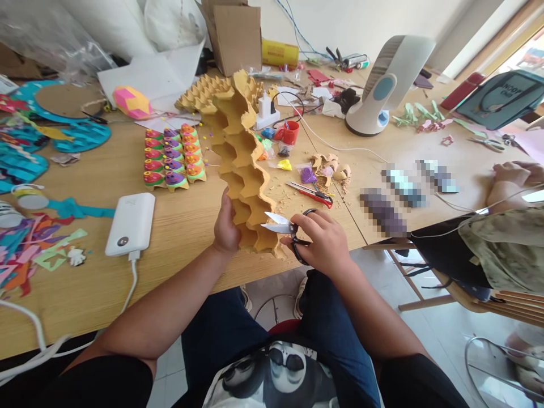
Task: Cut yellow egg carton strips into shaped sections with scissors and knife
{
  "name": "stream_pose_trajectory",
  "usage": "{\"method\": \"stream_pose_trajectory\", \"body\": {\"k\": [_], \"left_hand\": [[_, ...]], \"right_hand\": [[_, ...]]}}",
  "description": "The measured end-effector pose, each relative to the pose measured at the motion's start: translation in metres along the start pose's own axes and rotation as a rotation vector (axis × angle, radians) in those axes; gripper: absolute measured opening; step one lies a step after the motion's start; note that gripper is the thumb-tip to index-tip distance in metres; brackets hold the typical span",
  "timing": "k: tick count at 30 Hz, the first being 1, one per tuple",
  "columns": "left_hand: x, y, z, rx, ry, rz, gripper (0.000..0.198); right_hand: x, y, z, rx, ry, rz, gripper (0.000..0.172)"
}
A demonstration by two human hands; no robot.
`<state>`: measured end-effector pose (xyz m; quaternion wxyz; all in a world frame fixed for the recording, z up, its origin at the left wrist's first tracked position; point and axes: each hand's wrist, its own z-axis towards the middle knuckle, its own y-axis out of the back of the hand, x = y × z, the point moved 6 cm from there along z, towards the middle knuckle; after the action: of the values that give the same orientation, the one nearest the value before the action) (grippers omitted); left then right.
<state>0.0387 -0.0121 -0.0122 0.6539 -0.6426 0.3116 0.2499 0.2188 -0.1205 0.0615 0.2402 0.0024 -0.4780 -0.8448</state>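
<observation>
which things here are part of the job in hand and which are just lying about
In the job:
- egg tray, held by the left hand
- scissors, blades open beside the tray, in the right hand

Apparently just lying about:
- white power bank
- red cup
- cardboard box
- red cutter knife

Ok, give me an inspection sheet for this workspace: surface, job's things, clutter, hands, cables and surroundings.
Surface: wooden table, crumbs around the knife.
Job's things: egg tray held up; scissors, blades parted at its edge.
Clutter: coloured scraps left; knife and red cup beyond the scissors.
Hands: left hand grips the egg tray; right hand holds the scissors.
Cables: white cable plugged into a power bank.
Surroundings: another person at right.
</observation>
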Motion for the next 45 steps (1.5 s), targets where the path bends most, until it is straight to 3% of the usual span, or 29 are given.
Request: {"method": "stream_pose_trajectory", "body": {"k": [12, 17, 25, 31, 38, 45], "left_hand": [[0.012, -0.011, -0.005, 0.105, 0.210, -0.020, 0.037], [0.012, -0.015, -0.008, 0.163, 0.242, -0.028, 0.037], [0.009, -0.011, -0.005, 0.081, 0.213, -0.002, 0.037], [0.004, -0.002, 0.001, 0.016, 0.125, 0.015, 0.029], [0.007, -0.009, -0.005, 0.089, 0.163, 0.019, 0.031], [0.008, -0.010, -0.006, 0.065, 0.183, 0.033, 0.030]], "right_hand": [[-0.009, 0.013, 0.012, 0.163, 0.203, -0.118, 0.033], [-0.009, 0.015, 0.012, 0.114, 0.230, -0.190, 0.031], [-0.015, 0.008, 0.009, 0.084, 0.122, -0.096, 0.038], [-0.030, 0.003, 0.000, -0.020, -0.212, 0.200, 0.037], [-0.012, -0.006, -0.003, -0.032, -0.126, 0.132, 0.029], [-0.003, -0.008, 0.003, -0.079, -0.130, 0.158, 0.029]]}}
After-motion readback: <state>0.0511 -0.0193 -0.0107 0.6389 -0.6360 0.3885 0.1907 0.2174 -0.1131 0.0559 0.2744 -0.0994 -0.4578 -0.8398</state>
